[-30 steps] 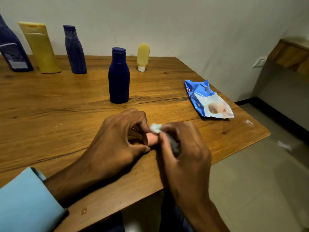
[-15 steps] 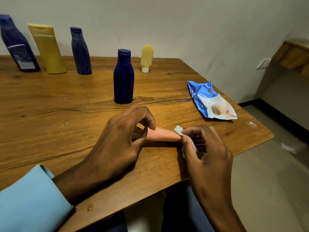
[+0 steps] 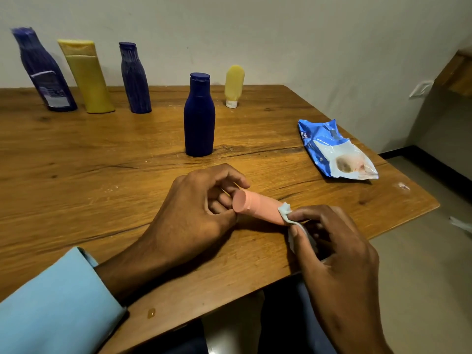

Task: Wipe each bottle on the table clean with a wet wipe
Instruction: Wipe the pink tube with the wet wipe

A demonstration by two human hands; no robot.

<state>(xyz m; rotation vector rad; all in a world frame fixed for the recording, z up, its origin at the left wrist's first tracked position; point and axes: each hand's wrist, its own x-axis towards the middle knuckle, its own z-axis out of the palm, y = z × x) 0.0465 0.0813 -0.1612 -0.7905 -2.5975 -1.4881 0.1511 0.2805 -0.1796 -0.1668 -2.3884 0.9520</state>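
A small pink tube (image 3: 258, 206) lies sideways just above the wooden table (image 3: 102, 162), its round cap end toward my left hand (image 3: 194, 213), which pinches that end. My right hand (image 3: 332, 241) pinches a white wet wipe (image 3: 287, 213) around the tube's other end; most of the wipe is hidden under the fingers. A dark blue bottle (image 3: 199, 116) stands upright behind the hands. Along the wall stand a blue labelled bottle (image 3: 43, 72), a yellow tube (image 3: 86, 77), a ribbed blue bottle (image 3: 134, 77) and a small yellow tube (image 3: 233, 85) on its cap.
A blue and white wet wipe pack (image 3: 334, 152) lies flat near the table's right edge. A small drop of liquid (image 3: 151, 312) sits on the near edge. Beyond the right edge is the floor with a scrap of white (image 3: 459, 224).
My right hand with the wipe has slid along the pink tube from its left end to its right end, uncovering the tube. My left hand has kept its hold on the cap end.
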